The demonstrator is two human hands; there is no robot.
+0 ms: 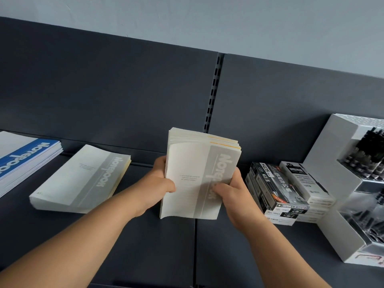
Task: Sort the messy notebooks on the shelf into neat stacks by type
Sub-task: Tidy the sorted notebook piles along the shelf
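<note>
1. Gripping a thick bundle of grey-and-white notebooks [202, 173], both hands hold it at frame centre, raised off the dark shelf [145, 246] with its near edge tipped down toward the shelf surface.
2. Left hand [160, 183] is closed on the bundle's left long edge, thumb on the front cover, fingers wrapped behind and out of sight.
3. Right hand [230, 190] is closed on the right long edge, fingertips pressed on the grey band of the cover near the printed word "Notebook".
4. Top of the bundle fans slightly; a few yellow-edged covers show among the page edges at about 1 o'clock on the bundle.
5. At 9 o'clock from the bundle, a second grey stack [83, 179] of the same type lies flat on the shelf, turned at an angle, well apart from the hands.
6. Further out toward 9 o'clock, at the frame's left edge, a blue stack [25, 159] of notebooks lies flat, cut off by the frame.
7. At 3 o'clock from the bundle, black-and-white pen boxes [278, 190] sit stacked on the shelf, just beside the right hand; contact cannot be told.
8. Beyond them, further toward 3 o'clock, a white stepped display stand [332, 154] holds dark pens [367, 154].
9. Behind everything at 12 o'clock, a dark back panel [104, 90] with a slotted upright [214, 90] runs up to a pale wall.
</note>
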